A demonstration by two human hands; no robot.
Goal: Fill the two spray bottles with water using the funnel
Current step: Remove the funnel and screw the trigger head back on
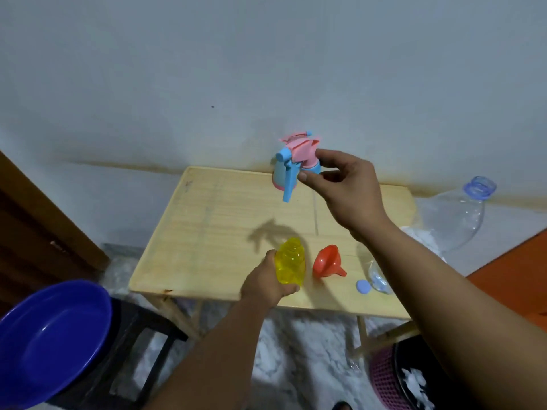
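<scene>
Left arm: bare forearm enters from the lower edge, runs up and to the right, wrist straight. Left hand [268, 284]: back of hand toward the camera, fingers curled around the lower body of the yellow spray bottle [290, 261], thumb along its left side, fingertips showing at its base.

Right arm: bare forearm enters from the lower right corner, reaches up and to the left, raised above the left arm. Right hand [344, 184]: palm turned leftward, thumb and forefinger pinching the collar of the pink and blue spray head [296, 161], remaining fingers loosely curled behind.
</scene>
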